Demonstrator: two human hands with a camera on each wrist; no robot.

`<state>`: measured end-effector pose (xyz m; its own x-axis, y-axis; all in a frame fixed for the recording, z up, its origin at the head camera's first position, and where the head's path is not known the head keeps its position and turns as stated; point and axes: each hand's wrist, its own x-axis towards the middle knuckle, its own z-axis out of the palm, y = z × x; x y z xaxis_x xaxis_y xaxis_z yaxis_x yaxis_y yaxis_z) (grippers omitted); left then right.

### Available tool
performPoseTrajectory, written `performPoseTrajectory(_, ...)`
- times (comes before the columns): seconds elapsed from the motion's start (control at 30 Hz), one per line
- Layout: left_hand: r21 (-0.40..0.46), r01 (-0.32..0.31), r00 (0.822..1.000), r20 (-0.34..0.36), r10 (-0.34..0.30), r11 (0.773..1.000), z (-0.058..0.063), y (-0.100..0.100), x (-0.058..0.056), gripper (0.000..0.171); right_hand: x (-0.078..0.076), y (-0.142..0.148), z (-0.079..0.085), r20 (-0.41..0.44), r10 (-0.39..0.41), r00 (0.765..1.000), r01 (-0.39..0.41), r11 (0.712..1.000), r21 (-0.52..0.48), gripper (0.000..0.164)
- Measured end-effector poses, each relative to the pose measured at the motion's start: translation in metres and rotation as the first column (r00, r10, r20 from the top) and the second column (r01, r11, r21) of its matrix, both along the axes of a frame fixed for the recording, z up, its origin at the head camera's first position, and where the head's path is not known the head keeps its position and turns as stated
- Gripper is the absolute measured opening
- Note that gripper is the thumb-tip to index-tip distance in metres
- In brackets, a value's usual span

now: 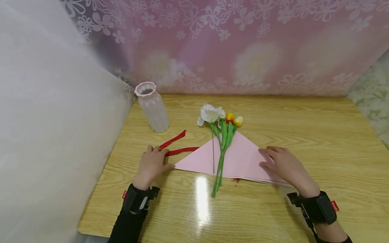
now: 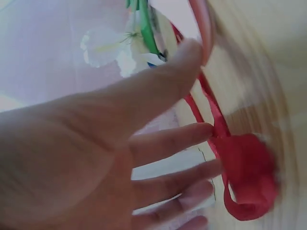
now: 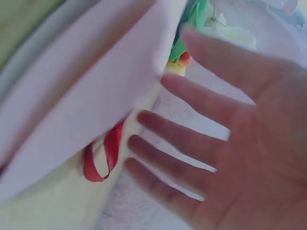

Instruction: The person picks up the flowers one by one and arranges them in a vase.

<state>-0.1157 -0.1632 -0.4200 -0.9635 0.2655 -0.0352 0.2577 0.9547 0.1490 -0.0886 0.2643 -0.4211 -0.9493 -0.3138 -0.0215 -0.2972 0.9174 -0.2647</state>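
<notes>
A folded sheet of pink paper [image 1: 246, 158] lies on the table, its peak pointing away from me. Across it rest a white flower [image 1: 209, 113] on a thin stem and several artificial tulips [image 1: 230, 118] with green stems running past the near edge. My left hand [image 1: 151, 164] is at the paper's left corner, thumb near the tip, other fingers straight beside a red ribbon [image 1: 183, 150]. In the left wrist view the ribbon [image 2: 247, 172] lies looped by the fingertips. My right hand [image 1: 282, 163] spreads its fingers over the paper's right side; more ribbon [image 3: 111, 148] loops out beneath the paper.
A pale ribbed vase [image 1: 154, 111] stands upright at the back left of the wooden table [image 1: 328, 128]. A pink floral curtain [image 1: 212, 60] hangs along the far edge, and a white sheet [image 1: 60, 118] closes off the left side.
</notes>
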Motion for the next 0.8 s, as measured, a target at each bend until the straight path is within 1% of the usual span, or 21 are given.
performPoseTrajectory(0.07, 0.081, 0.010, 0.998, -0.058, -0.005, 0.997, 0.002, -0.001, -0.005, 0.051, -0.004, -0.006, 0.007, -0.063, -0.016, 0.998, 0.013, 0.999, -0.051, 0.044)
performPoseTrajectory(0.1, 0.142, 0.011, 0.996, -0.090, 0.002, 0.990, 0.003, 0.000, -0.007, 0.046, -0.007, -0.010, 0.010, -0.093, -0.026, 0.995, 0.018, 0.996, -0.084, 0.041)
performPoseTrajectory(0.13, 0.210, 0.011, 0.991, -0.130, 0.016, 0.978, 0.005, 0.000, -0.011, 0.040, -0.010, -0.015, 0.014, -0.123, -0.035, 0.992, 0.020, 0.993, -0.118, 0.038)
performPoseTrajectory(0.17, 0.282, 0.016, 0.983, -0.178, 0.036, 0.959, 0.008, 0.001, -0.014, 0.034, -0.013, -0.020, 0.018, -0.151, -0.041, 0.988, 0.017, 0.988, -0.154, 0.036)
performPoseTrajectory(0.23, 0.425, 0.038, 0.959, -0.270, 0.087, 0.904, 0.014, 0.002, -0.023, 0.023, -0.022, -0.032, 0.025, -0.200, -0.049, 0.979, 0.003, 0.975, -0.224, 0.033)
performPoseTrajectory(0.27, 0.488, 0.054, 0.944, -0.310, 0.116, 0.871, 0.018, 0.003, -0.027, 0.019, -0.026, -0.039, 0.028, -0.220, -0.050, 0.974, -0.007, 0.967, -0.253, 0.031)
performPoseTrajectory(0.33, 0.571, 0.093, 0.908, -0.385, 0.166, 0.816, 0.028, 0.004, -0.036, 0.016, -0.038, -0.055, 0.036, -0.256, -0.036, 0.966, -0.044, 0.953, -0.300, 0.029)
performPoseTrajectory(0.4, 0.618, 0.120, 0.878, -0.432, 0.208, 0.777, 0.038, 0.003, -0.045, 0.016, -0.051, -0.073, 0.045, -0.274, -0.011, 0.962, -0.084, 0.940, -0.331, 0.028)
performPoseTrajectory(0.47, 0.655, 0.135, 0.854, -0.457, 0.248, 0.743, 0.048, 0.001, -0.055, 0.018, -0.066, -0.093, 0.054, -0.269, 0.017, 0.963, -0.116, 0.927, -0.356, 0.029)
performPoseTrajectory(0.5, 0.666, 0.140, 0.838, -0.474, 0.270, 0.733, 0.051, 0.000, -0.061, 0.018, -0.074, -0.103, 0.057, -0.256, 0.032, 0.966, -0.129, 0.919, -0.372, 0.029)
performPoseTrajectory(0.53, 0.670, 0.144, 0.820, -0.493, 0.291, 0.728, 0.055, -0.002, -0.067, 0.019, -0.082, -0.113, 0.061, -0.242, 0.045, 0.969, -0.140, 0.909, -0.393, 0.030)
performPoseTrajectory(0.57, 0.668, 0.142, 0.798, -0.514, 0.315, 0.730, 0.058, -0.005, -0.073, 0.020, -0.090, -0.124, 0.065, -0.225, 0.058, 0.973, -0.149, 0.897, -0.417, 0.031)
performPoseTrajectory(0.6, 0.671, 0.139, 0.776, -0.531, 0.341, 0.728, 0.061, -0.007, -0.078, 0.022, -0.099, -0.134, 0.068, -0.205, 0.070, 0.976, -0.156, 0.882, -0.444, 0.033)
performPoseTrajectory(0.67, 0.680, 0.114, 0.733, -0.550, 0.401, 0.724, 0.066, -0.013, -0.089, 0.029, -0.115, -0.154, 0.072, -0.171, 0.095, 0.981, -0.170, 0.849, -0.500, 0.036)
performPoseTrajectory(0.7, 0.682, 0.094, 0.717, -0.552, 0.426, 0.725, 0.068, -0.016, -0.093, 0.035, -0.122, -0.164, 0.073, -0.154, 0.107, 0.982, -0.174, 0.831, -0.528, 0.038)
performPoseTrajectory(0.73, 0.687, 0.067, 0.711, -0.542, 0.448, 0.724, 0.069, -0.018, -0.097, 0.042, -0.128, -0.174, 0.074, -0.139, 0.119, 0.983, -0.176, 0.816, -0.550, 0.041)
performPoseTrajectory(0.77, 0.694, 0.035, 0.714, -0.521, 0.467, 0.719, 0.070, -0.020, -0.101, 0.052, -0.135, -0.182, 0.073, -0.124, 0.131, 0.984, -0.179, 0.802, -0.570, 0.043)
performPoseTrajectory(0.8, 0.708, 0.011, 0.727, -0.491, 0.480, 0.706, 0.071, -0.023, -0.103, 0.063, -0.141, -0.191, 0.073, -0.113, 0.141, 0.983, -0.181, 0.789, -0.588, 0.046)
